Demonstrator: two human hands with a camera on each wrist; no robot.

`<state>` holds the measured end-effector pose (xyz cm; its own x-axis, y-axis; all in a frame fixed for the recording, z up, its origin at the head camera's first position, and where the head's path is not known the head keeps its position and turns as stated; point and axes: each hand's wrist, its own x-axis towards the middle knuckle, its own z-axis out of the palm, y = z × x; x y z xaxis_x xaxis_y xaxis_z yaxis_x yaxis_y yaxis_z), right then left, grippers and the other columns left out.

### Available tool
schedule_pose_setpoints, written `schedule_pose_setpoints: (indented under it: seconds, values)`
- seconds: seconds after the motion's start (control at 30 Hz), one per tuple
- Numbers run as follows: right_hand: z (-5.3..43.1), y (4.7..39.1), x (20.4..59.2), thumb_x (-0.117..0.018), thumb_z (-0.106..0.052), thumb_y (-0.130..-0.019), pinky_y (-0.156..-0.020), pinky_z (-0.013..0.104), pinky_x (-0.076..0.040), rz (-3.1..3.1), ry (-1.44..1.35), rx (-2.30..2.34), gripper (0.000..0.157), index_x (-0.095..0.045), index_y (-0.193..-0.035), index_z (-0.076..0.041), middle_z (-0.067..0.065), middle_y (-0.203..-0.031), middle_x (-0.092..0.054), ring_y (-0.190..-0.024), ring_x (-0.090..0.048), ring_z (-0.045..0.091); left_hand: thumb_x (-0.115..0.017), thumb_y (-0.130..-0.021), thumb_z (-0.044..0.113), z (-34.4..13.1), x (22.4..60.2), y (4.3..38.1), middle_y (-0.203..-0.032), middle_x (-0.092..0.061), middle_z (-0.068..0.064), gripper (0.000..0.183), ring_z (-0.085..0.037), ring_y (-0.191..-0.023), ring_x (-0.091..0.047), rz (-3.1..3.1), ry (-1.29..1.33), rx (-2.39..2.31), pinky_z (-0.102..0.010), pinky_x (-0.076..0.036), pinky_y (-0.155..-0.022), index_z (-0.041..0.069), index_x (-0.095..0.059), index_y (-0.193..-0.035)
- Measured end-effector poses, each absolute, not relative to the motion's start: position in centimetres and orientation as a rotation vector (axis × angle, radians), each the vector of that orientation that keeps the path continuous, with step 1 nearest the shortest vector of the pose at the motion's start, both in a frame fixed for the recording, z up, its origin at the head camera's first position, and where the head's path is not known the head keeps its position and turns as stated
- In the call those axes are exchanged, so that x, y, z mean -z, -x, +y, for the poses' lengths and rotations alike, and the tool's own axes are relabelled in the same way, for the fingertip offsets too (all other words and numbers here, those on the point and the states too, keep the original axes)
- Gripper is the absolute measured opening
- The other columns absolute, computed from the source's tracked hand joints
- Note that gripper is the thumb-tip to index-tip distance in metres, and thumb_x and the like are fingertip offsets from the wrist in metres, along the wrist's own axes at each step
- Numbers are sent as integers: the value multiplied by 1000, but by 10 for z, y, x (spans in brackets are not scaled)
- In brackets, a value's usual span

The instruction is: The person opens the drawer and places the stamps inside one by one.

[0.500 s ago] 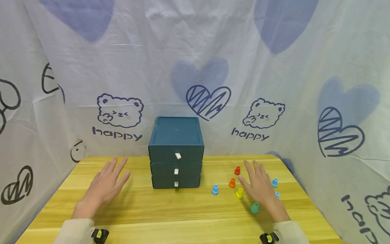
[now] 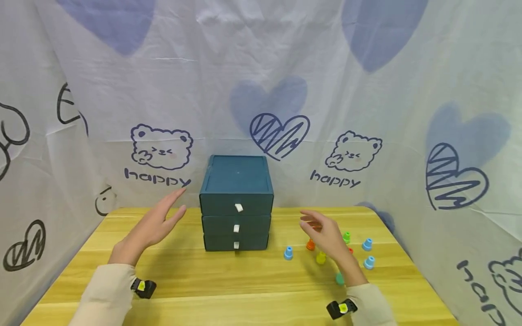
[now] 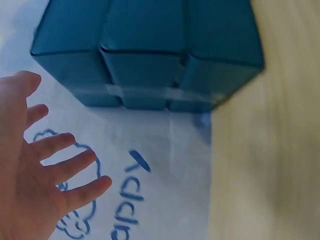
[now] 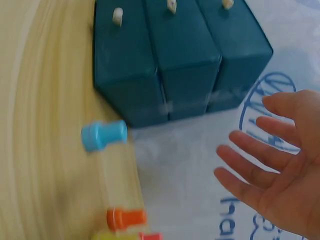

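A dark teal three-drawer cabinet (image 2: 237, 203) with white knobs stands at the back middle of the table, all drawers closed. My left hand (image 2: 148, 226) is raised left of it, fingers extended and holding nothing. On the right, my right hand (image 2: 328, 235) hovers over a group of small coloured pegs, palm turned toward the cabinet and fingers loosely bent with nothing in them. Around it are an orange peg (image 2: 311, 245), a yellow peg (image 2: 321, 258), a light green peg (image 2: 346, 237) and a blue-green peg (image 2: 340, 278). A red one behind the fingers is mostly hidden.
A light blue peg (image 2: 288, 253) stands between the cabinet and the right hand. Two more blue pegs, one of them the nearer blue peg (image 2: 369, 262), are toward the right edge. Printed white cloth (image 2: 212, 122) hangs behind and beside the wooden table (image 2: 195, 290).
My left hand has moved up and right, closer to the cabinet. The right hand has shifted left and turned its palm inward, uncovering a light green peg.
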<state>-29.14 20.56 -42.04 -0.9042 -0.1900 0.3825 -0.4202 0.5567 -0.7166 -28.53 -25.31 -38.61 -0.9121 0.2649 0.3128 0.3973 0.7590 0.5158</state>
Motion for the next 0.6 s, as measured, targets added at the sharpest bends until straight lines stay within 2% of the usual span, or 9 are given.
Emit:
schedule_pose_setpoints:
  seconds: [0.13, 0.27, 0.4, 0.6]
  values:
    - [187, 291, 412, -67, -25, -102, -92, 32, -62, -2529, -584, -1365, 38, -65, -138, -13, 13, -117, -77, -102, -75, 25, -42, -112, 40, -241, 371, 295, -171, -25, -19, 61, -48, -154, -28, -2696, 583, 979, -71, -27, -122, 19, -22, -166]
    - [170, 291, 406, -68, -24, -101, -89, 24, -60, -2498, -655, -1437, 37, -66, -137, -13, 15, -116, -77, -100, -75, 23, -39, -112, 42, -228, 359, 304, -172, -22, -15, 61, -48, -150, -35, -2675, 622, 1078, -71, -33, -119, 22, -21, -166]
    - [155, 292, 402, -68, -23, -101, -86, 23, -59, -2472, -716, -1478, 37, -67, -136, -12, 16, -117, -76, -99, -74, 24, -38, -112, 45, -216, 349, 310, -173, -21, -12, 60, -46, -150, -38, -2668, 616, 1161, -72, -34, -118, 26, -21, -166]
    - [135, 293, 397, -68, -24, -101, -86, 25, -60, -2473, -773, -1498, 38, -66, -137, -12, 14, -119, -75, -100, -74, 24, -36, -112, 45, -207, 338, 321, -173, -20, -13, 60, -48, -151, -34, -2672, 639, 1212, -72, -29, -121, 23, -22, -166]
